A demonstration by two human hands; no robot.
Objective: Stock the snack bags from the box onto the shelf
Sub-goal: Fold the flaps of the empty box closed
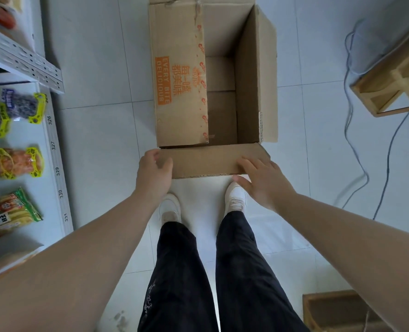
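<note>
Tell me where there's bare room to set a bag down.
Bare floor lies between the shelf edge and the cardboard box, and the box's visible inside looks empty. The shelf is crowded: snack bags lie with only narrow gaps.

Cardboard box [179,92], orange print, is set upright on the tiled floor [98,140], flaps opened, bare brown bottom exposed. To its left, three snack bags are laid flat along the white shelf [55,149]: yellow-trimmed dark bag [23,109], yellow-trimmed orange bag [14,164], green bag [12,212].

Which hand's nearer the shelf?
Left. The left hand grips the box flap corner on the shelf side; the right hand lies flat on its other end, farther away.
</note>
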